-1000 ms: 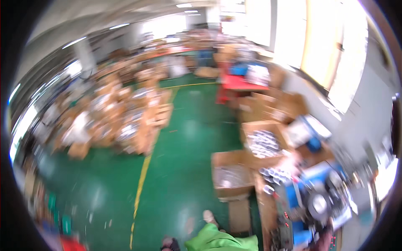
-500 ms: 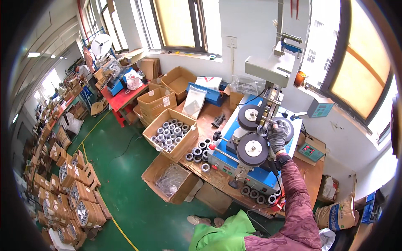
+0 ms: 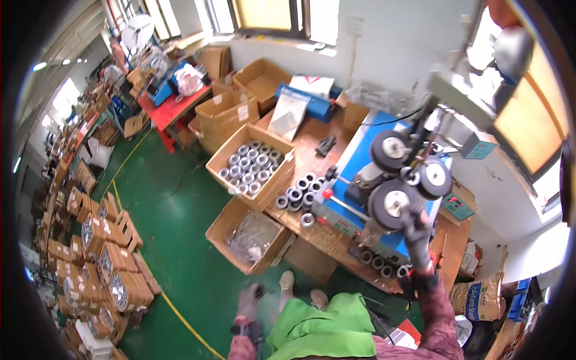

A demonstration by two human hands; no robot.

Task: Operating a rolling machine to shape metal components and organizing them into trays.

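My right hand [image 3: 416, 231], in a grey glove, is at the near black roller [image 3: 390, 205] of a blue-topped bench machine [image 3: 348, 207]. Motion blurs its fingers, so whether it grips anything is unclear. A small metal ring [image 3: 410, 175] sits among the near roller, a far roller [image 3: 390, 150] and a right-hand roller [image 3: 434, 177]. Low on the left, above the green floor, my gloved left hand [image 3: 249, 303] is smeared by motion, its fingers indistinct. A red-knobbed lever [image 3: 327, 194] sticks out from the machine's left side.
Several dark-rimmed rings [image 3: 294, 194] stand left of the machine, and more [image 3: 377, 263] along its front. A carton [image 3: 276, 173] holds grey rings; the carton below [image 3: 225, 234] holds clear plastic. A dark glove-like item [image 3: 326, 146] lies on the wooden bench [image 3: 306, 153].
My right hand has come back from the ring among the rollers toward me. My left hand has come into view at lower left. The view has shifted, and the machine's upper arm has swung right.
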